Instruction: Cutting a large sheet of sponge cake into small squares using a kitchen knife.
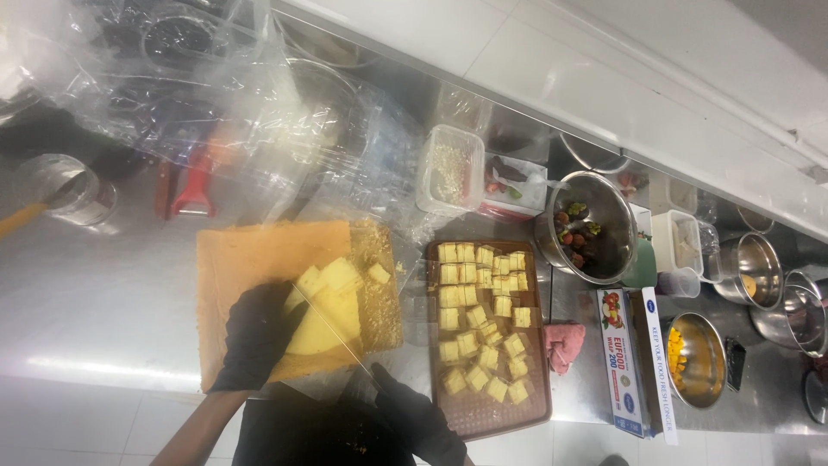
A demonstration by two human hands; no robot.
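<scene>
The gloved left hand [257, 332] lies flat, fingers spread, on the yellow cake [323, 315] on its sponge sheet [250, 259]. The right hand [410, 414] grips a knife [336, 332] against the cake. A tray [483, 414] of cut squares [479, 319] sits just beside; crumpled plastic wrap [216, 112] crowds behind.

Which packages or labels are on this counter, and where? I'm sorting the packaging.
Cling-wrap box: right of the brown tray, long carton lying flat, white and blue with a fruit picture.
Lidded tub: behind the tray, clear rectangular plastic, pale contents.
White tub: right of the steel bowl, small, square, open.
No screens or signs.
</scene>
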